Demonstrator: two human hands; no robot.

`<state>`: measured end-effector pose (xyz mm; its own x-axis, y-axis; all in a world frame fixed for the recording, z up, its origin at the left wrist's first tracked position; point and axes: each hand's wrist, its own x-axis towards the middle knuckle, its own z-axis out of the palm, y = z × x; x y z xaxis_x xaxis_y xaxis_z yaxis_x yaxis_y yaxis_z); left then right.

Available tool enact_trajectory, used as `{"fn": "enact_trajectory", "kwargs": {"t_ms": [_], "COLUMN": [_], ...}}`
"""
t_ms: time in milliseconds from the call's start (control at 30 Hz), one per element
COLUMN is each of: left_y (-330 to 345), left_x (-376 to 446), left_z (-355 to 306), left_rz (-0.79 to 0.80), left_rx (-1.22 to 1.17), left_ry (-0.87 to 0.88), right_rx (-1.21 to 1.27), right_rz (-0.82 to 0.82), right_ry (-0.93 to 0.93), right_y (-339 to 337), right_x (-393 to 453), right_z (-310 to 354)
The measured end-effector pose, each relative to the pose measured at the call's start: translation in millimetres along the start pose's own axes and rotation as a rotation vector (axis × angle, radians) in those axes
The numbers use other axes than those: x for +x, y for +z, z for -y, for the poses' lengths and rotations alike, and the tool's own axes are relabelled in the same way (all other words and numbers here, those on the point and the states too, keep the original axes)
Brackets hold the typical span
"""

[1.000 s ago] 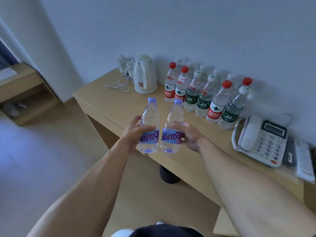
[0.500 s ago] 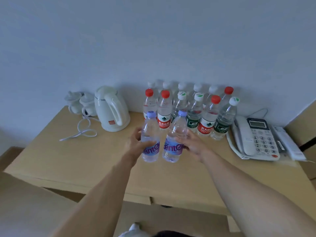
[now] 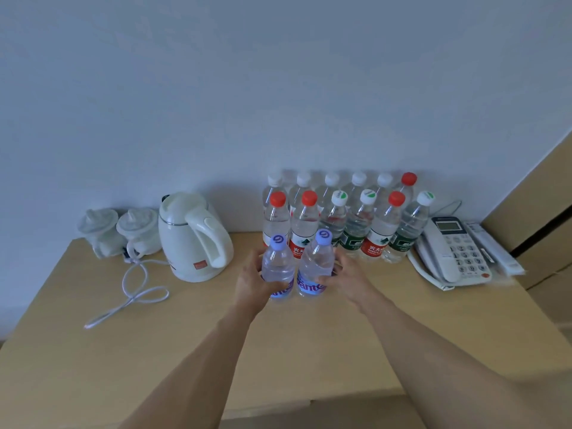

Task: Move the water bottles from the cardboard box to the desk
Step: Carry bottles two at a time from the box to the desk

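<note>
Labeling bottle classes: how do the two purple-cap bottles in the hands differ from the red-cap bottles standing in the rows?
1. Cap: the purple-cap bottles have lilac caps with a swirl mark; the red-cap bottles have plain red ones.
2. Label: purple-cap ones carry a blue-purple band, red-cap ones a red band.
3. State: purple-cap ones are gripped, one in the left hand, one in the right hand; red-cap ones stand free on the desk.
Shared: clear plastic, upright.

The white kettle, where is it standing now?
In the head view, the white kettle stands on the desk, left of the bottle rows, beside two cups.
</note>
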<state>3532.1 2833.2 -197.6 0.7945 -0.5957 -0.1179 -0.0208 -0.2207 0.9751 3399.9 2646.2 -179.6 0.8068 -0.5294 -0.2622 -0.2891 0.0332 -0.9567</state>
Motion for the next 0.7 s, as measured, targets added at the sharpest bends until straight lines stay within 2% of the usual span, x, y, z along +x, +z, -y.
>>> {"fn": "enact_trajectory", "kwargs": {"t_ms": [333, 533, 700], "left_y": [-0.2, -17.3, -14.0], "left_x": [-5.9, -4.2, -5.5], "left_z": [-6.8, -31.4, -42.5], "left_rz": [0.05, 0.044, 0.007], "left_rx": [0.157, 0.405, 0.466], "left_ry": [0.054, 0.143, 0.156], "right_rx": [-0.316, -0.528, -0.649], "right_rz": [0.054, -0.057, -0.098], "right_ry": [-0.069, -0.208, -0.272], "right_y": [-12.4, -15.2, -13.3], "right_x": [-0.7, -4.1, -5.1], "right_z": [7.2, 26.5, 27.7]}}
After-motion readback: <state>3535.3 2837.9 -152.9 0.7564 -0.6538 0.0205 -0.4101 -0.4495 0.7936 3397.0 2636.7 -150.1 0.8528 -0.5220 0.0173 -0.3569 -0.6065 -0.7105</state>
